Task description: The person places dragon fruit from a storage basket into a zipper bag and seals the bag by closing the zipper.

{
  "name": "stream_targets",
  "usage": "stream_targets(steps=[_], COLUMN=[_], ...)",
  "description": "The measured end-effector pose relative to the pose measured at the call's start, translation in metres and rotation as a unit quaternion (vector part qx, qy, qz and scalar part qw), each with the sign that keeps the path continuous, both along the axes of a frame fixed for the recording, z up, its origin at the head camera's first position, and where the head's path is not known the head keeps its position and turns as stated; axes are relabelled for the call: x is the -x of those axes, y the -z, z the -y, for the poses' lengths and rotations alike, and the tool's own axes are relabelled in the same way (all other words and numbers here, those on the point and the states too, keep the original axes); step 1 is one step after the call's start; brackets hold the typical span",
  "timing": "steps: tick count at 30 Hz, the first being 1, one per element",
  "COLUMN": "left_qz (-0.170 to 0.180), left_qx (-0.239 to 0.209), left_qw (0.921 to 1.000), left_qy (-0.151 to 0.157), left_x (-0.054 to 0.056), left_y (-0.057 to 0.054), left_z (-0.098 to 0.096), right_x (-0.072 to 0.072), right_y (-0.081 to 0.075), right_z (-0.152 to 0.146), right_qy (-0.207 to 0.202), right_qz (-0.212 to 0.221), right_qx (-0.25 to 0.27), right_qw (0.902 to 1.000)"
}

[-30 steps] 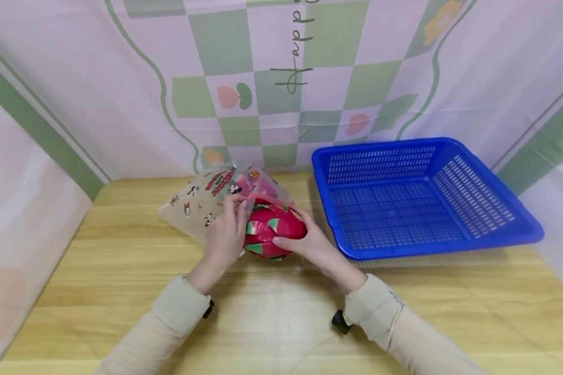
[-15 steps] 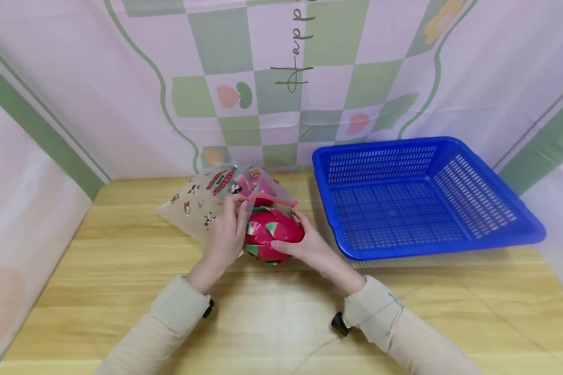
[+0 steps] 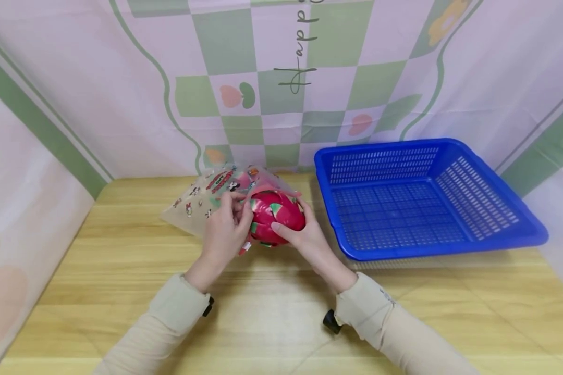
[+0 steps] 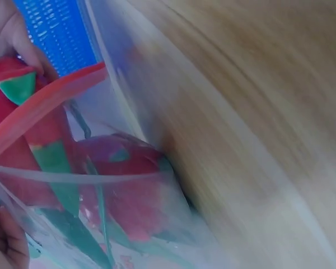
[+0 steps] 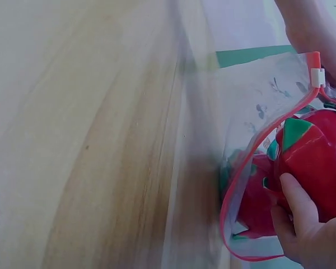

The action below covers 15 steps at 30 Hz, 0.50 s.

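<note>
Dragonfruit [image 3: 277,223] sits half inside the bag [image 3: 206,200], whose mouth faces three o'clock on the counter [image 3: 262,312]; our right hand [image 3: 305,240] cups it while our left hand [image 3: 225,232] pinches the rim

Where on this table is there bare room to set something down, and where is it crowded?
Bare wood lies left of the printed zip bag, across the near table between the two sleeves, and in front of the blue basket, whose inside also holds nothing. It is crowded mid-table, where the left hand pinches the bag and the right hand grips the dragon fruit.
</note>
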<state>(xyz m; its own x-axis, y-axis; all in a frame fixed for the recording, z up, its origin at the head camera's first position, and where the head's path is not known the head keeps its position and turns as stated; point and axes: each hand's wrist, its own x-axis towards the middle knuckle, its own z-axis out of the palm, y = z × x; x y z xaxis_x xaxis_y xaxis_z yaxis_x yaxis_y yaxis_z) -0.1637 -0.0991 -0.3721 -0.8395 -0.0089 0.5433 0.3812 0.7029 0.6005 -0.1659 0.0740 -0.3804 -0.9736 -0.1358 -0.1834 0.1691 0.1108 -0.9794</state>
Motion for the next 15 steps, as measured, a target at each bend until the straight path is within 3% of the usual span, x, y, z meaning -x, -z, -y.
stream_targets(steps=[6,10,15], left_qz=[0.024,0.019,0.011], left_qx=[-0.006,-0.003,-0.008], left_qw=[0.9995,0.9997,0.9999], left_qy=[-0.022,-0.012,0.009], left_x=[-0.003,-0.004,-0.005], left_y=[-0.001,-0.001,0.001], left_z=[0.0,0.0,0.0], right_x=[-0.001,0.0,0.0], right_y=[0.005,0.009,0.012], right_z=[0.001,0.002,0.005], right_qy=[-0.003,-0.011,-0.013], right_qz=[-0.024,-0.052,-0.057], right_qx=[-0.021,-0.053,-0.081], right_qw=[0.9995,0.9972,0.995])
